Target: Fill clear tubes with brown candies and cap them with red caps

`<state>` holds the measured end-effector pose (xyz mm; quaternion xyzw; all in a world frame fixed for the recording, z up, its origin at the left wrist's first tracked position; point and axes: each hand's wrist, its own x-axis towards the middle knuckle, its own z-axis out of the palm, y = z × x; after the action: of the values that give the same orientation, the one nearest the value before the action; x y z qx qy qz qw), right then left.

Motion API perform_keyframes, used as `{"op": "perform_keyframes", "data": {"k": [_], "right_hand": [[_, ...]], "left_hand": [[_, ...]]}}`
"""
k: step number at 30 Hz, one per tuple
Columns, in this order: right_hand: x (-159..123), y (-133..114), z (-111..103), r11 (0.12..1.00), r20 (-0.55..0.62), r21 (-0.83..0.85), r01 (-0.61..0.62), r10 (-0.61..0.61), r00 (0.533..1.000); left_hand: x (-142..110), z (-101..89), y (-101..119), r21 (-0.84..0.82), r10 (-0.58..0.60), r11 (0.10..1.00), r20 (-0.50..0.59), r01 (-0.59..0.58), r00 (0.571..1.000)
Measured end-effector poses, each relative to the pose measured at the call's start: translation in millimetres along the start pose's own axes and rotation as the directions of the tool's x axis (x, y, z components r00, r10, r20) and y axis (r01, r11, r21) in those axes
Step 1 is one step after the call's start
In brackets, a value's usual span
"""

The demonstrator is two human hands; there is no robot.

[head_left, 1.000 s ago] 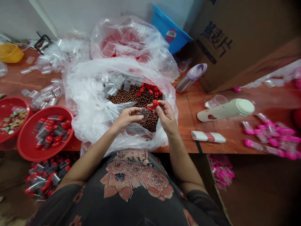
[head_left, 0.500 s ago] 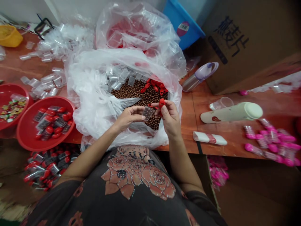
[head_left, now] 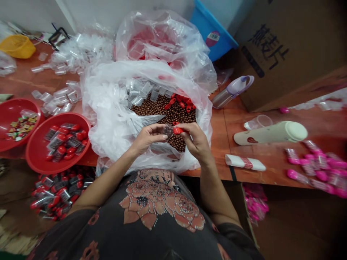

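My left hand (head_left: 148,138) is closed on a small clear plastic tube (head_left: 168,132) filled with dark brown balls. From the right, my right hand (head_left: 195,140) pinches a red plastic cap (head_left: 177,130) at the tube's end; whether the cap is seated cannot be made out. Beneath both hands lies a bed of brown chocolate-like balls (head_left: 154,110) in a white plastic bag (head_left: 103,94). Empty clear tubes (head_left: 139,90) and loose red caps (head_left: 180,99) rest on the balls.
On the left, a red bowl (head_left: 30,148) holds filled red-capped tubes; another red bowl (head_left: 5,145) holds small wrapped pieces. At right are a pale green bottle (head_left: 268,133), a lidded cup (head_left: 227,92), a tissue pack (head_left: 245,162), pink-capped tubes (head_left: 322,166) and a carton (head_left: 295,47).
My right hand has turned and brought the red cap left and down, from upright beside the tube to its end. The left hand still holds the tube. The view has shifted slightly.
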<state>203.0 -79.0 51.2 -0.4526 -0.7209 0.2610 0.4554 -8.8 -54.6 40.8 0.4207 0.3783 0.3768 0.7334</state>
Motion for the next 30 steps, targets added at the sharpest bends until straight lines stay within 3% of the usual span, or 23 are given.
{"op": "perform_keyframes", "data": {"k": [2,5,8,13,19,23,26,30], "right_hand": [[2.8,0.2,2.2,0.999,-0.062,0.041,-0.027,0.029,0.998],[5.0,8.4,10.0,0.932,-0.168,0.291,-0.215,0.271,0.948],[6.0,17.4,16.1,0.805,-0.095,0.476,-0.355,0.448,0.889],[10.0,14.3,18.3,0.713,0.005,0.558,-0.425,0.509,0.861],[14.5,6.4,19.1,0.781,-0.105,0.492,-0.385,0.493,0.864],[17.3,0.7,17.2,0.905,-0.172,0.300,-0.301,0.362,0.916],[18.9,-8.5,16.1,0.963,-0.144,0.176,-0.203,0.230,0.963],[17.3,-16.8,15.7,0.988,-0.093,0.068,-0.142,0.148,0.985]], "left_hand": [[1.5,-0.9,0.5,-0.008,0.023,1.000,-0.015,-0.023,1.000],[6.0,-5.2,-0.4,-0.006,0.050,0.999,-0.049,-0.050,0.998],[8.7,-9.3,0.0,-0.016,0.047,0.999,-0.062,-0.048,0.997],[9.3,-9.8,4.3,-0.033,0.063,0.997,-0.064,-0.065,0.996],[6.0,-5.3,10.9,-0.048,0.080,0.996,-0.021,-0.081,0.997],[0.4,-3.0,16.1,-0.013,0.062,0.998,0.012,-0.062,0.998],[-2.0,-1.8,15.9,0.030,0.058,0.998,0.019,-0.058,0.998],[-2.9,-1.0,11.7,0.058,0.060,0.996,0.026,-0.061,0.998]]}}
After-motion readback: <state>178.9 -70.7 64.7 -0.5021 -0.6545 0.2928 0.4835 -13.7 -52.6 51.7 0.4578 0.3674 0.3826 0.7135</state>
